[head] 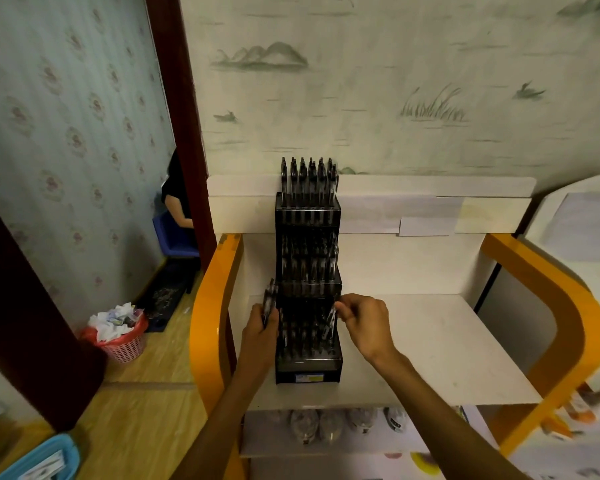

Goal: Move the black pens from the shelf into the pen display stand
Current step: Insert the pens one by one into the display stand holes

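Note:
A black three-tier pen display stand [308,370] stands on a white shelf [430,341]. Its top tier holds several black pens [307,178]; the middle tier holds more. My left hand [262,327] grips a bunch of black pens [270,299] just left of the stand. At the right side of the lowest tier, my right hand [364,318] pinches a single pen [330,322], its lower end down among the slots.
The shelf has orange curved side frames [205,306]. A lower shelf holds packaged goods [326,424]. On the floor to the left sit a pink waste basket [125,344] and a blue tray [45,459]. A person sits beyond the doorway [177,199].

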Action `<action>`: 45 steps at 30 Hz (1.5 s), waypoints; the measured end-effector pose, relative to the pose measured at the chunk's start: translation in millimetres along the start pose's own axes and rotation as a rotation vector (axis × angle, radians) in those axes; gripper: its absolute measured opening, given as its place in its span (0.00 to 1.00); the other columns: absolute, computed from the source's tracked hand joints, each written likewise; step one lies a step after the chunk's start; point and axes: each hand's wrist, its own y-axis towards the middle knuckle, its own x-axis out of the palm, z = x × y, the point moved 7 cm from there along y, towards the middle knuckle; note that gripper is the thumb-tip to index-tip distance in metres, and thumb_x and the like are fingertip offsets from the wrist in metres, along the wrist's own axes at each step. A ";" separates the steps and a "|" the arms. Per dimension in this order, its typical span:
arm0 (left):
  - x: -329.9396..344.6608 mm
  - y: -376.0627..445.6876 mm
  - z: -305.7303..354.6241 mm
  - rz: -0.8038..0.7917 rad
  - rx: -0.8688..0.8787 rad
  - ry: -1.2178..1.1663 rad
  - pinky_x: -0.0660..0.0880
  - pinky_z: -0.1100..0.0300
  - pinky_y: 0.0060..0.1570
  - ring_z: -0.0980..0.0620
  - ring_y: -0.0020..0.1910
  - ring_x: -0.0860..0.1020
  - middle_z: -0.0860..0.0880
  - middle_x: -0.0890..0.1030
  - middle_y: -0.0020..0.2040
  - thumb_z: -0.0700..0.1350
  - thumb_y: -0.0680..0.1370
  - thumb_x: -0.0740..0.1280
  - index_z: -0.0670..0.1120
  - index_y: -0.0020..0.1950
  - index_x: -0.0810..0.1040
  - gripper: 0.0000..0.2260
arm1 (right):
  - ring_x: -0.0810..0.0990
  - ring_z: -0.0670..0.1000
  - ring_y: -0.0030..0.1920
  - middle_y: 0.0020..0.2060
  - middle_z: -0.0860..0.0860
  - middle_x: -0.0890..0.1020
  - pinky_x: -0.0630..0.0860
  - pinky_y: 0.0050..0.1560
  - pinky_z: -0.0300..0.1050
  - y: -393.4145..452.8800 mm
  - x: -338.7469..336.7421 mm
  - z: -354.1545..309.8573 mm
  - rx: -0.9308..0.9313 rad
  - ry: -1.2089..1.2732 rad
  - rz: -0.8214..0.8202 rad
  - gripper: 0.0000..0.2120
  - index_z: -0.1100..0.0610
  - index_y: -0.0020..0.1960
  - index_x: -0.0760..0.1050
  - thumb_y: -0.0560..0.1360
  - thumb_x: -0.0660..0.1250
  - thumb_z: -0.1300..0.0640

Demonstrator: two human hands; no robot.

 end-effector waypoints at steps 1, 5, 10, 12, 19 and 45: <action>1.7 -0.6 1.7 -0.017 0.002 -0.013 0.74 0.60 0.33 0.52 0.38 0.73 0.46 0.75 0.38 0.46 0.85 0.59 0.44 0.53 0.74 0.08 | 0.76 0.48 0.31 0.30 0.49 0.80 0.72 0.37 0.43 -1.1 2.3 -1.5 -0.021 -0.022 -0.005 0.13 0.57 0.37 0.79 0.80 0.67 0.55; 2.6 -5.7 12.6 -0.033 0.065 0.008 0.76 0.42 0.51 0.37 0.48 0.76 0.36 0.78 0.50 0.49 0.84 0.58 0.46 0.58 0.78 0.12 | 0.78 0.51 0.34 0.32 0.53 0.81 0.72 0.39 0.43 -5.3 13.0 -2.5 -0.037 -0.078 -0.051 0.12 0.60 0.40 0.81 0.80 0.66 0.56; 3.2 -5.3 16.5 -0.038 0.051 0.034 0.75 0.40 0.52 0.29 0.55 0.74 0.31 0.77 0.52 0.49 0.85 0.57 0.46 0.59 0.78 0.12 | 0.79 0.51 0.34 0.33 0.54 0.82 0.72 0.39 0.42 -7.0 21.3 0.4 -0.006 -0.080 -0.070 0.12 0.60 0.42 0.82 0.80 0.66 0.56; 4.2 -4.0 13.4 -0.051 0.022 0.029 0.74 0.37 0.55 0.27 0.57 0.73 0.29 0.76 0.54 0.48 0.85 0.57 0.45 0.61 0.77 0.12 | 0.77 0.48 0.32 0.32 0.53 0.81 0.68 0.36 0.40 -7.0 27.3 2.4 0.019 -0.082 -0.107 0.12 0.61 0.41 0.81 0.80 0.67 0.57; 9.6 -0.6 2.0 -0.068 0.021 0.043 0.71 0.72 0.34 0.58 0.36 0.75 0.51 0.75 0.37 0.48 0.84 0.58 0.48 0.57 0.78 0.11 | 0.82 0.46 0.38 0.34 0.50 0.80 0.71 0.34 0.40 -18.8 50.6 19.6 0.122 -0.165 -0.198 0.10 0.66 0.43 0.81 0.79 0.66 0.63; 38.8 -3.6 11.3 -0.139 0.139 0.069 0.74 0.75 0.47 0.63 0.46 0.80 0.55 0.83 0.46 0.44 0.78 0.71 0.52 0.51 0.80 0.04 | 0.87 0.54 0.38 0.38 0.56 0.87 0.83 0.38 0.41 -6.1 9.0 -11.9 0.411 0.730 -0.107 0.09 0.64 0.48 0.83 0.76 0.72 0.58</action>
